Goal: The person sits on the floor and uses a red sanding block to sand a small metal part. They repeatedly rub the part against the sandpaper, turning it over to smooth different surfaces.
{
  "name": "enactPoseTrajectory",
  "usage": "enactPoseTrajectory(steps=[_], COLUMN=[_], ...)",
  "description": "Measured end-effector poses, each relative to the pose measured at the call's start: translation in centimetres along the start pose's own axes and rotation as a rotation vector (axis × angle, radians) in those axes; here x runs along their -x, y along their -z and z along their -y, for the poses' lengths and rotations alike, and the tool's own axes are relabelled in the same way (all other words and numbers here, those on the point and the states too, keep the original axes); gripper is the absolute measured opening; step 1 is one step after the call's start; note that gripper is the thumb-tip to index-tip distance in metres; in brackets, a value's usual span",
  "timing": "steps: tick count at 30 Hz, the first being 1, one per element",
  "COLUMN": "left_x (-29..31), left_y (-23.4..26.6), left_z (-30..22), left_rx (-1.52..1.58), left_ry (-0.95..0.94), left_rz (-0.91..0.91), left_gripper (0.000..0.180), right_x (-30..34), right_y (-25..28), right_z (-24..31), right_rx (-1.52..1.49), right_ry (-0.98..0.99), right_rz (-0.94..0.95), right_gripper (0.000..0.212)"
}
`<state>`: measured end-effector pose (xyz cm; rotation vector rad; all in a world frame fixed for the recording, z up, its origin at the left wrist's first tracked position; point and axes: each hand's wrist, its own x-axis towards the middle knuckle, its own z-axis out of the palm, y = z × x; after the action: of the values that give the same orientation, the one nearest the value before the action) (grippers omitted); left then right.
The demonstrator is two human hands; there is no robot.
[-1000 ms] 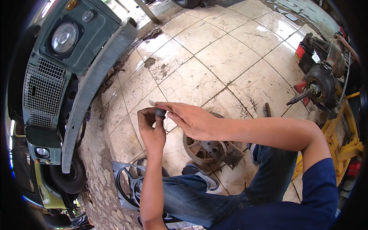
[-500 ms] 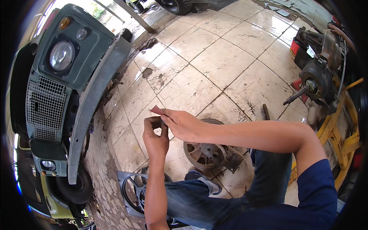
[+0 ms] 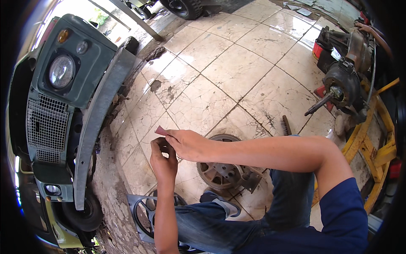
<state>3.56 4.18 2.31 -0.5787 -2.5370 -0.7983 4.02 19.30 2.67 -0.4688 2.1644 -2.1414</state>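
Note:
My right hand (image 3: 189, 144) is closed on a small folded reddish-brown piece of sandpaper (image 3: 160, 130), which sticks out past its fingertips. Right against those fingers, my left hand (image 3: 164, 164) curls its thumb and fingers into a ring. Whatever its fingertips pinch is too small or hidden to make out. Both hands are raised over the tiled floor, in front of my knees. Below my right forearm lies a toothed flywheel (image 3: 206, 172) with a metal assembly (image 3: 237, 174) on it, partly covered by the arm.
A brush with a dark handle (image 3: 286, 125) lies beyond my right forearm. At left stands a green vehicle front (image 3: 80, 63) with a grey bumper (image 3: 95, 112). A fan shroud (image 3: 137, 211) is by my left arm. An axle assembly (image 3: 342, 86) sits on a yellow stand (image 3: 372, 156) at right.
The view has shifted slightly, so the hands appear a little lower and further left. Both stay together, with the sandpaper still in my right hand.

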Motion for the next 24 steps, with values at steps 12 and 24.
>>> enactPoseTrajectory(steps=[12, 24], left_x=[0.1, -0.6], left_y=[-1.5, -0.3], left_z=[-0.4, 4.5], left_rx=[0.098, 0.127], left_ry=[0.059, 0.305], left_rz=[0.001, -0.022], left_gripper=[0.018, 0.015], right_x=[-0.7, 0.3], right_y=[-0.2, -0.1], right_z=[-2.0, 2.5], right_rx=[0.028, 0.256], right_ry=[0.026, -0.274], right_rz=[-0.100, 0.076], right_gripper=[0.039, 0.045])
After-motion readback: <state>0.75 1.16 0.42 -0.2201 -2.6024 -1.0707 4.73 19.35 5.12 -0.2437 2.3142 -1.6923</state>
